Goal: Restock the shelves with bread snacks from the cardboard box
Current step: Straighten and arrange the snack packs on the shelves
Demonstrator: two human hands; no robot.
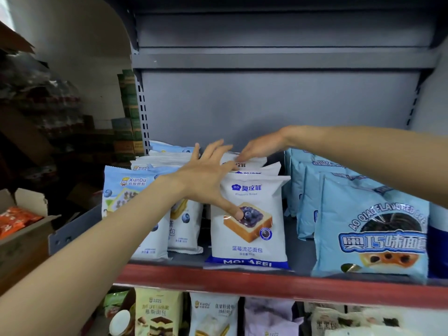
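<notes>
I'm steadying the front blueberry bread pack (248, 224), standing upright on the shelf (242, 278), with my left hand (208, 180) splayed open; right hand (259, 146) is resting flat on the packs behind.

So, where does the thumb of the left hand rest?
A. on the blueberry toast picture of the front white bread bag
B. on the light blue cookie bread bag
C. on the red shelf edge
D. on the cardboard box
A: the left hand spreads over the front white blueberry bread bag, its thumb touching the printed toast picture.
</notes>
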